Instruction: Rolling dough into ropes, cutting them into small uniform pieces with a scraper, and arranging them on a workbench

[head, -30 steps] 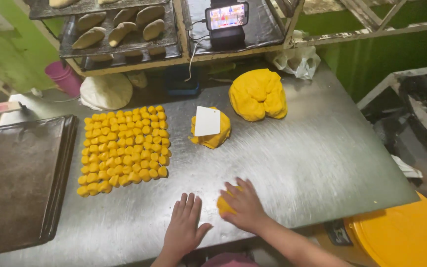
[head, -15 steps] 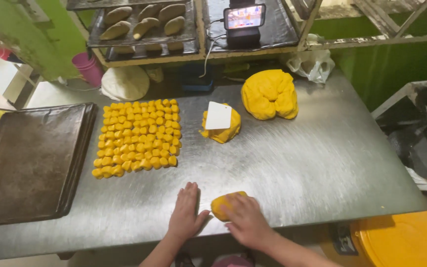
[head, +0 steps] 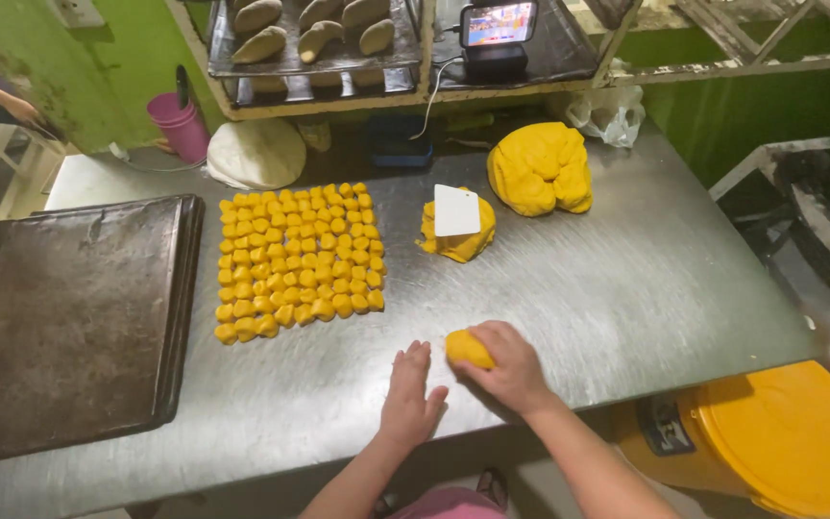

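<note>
We see the right hand cupped over a yellow dough piece on the steel table, the left hand flat, fingers spread, just left.

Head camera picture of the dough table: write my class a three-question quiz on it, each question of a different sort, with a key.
1. True or false: the white scraper lies on the small dough lump.
2. Which hand covers the dough piece at the near edge of the steel table?
A. the left hand
B. the right hand
C. both
3. Fill in: the grid of small dough pieces lies between the small dough lump and the dark ____.

Key
1. True.
2. B; the left hand lies flat on the table beside it.
3. Baking tray.
</note>
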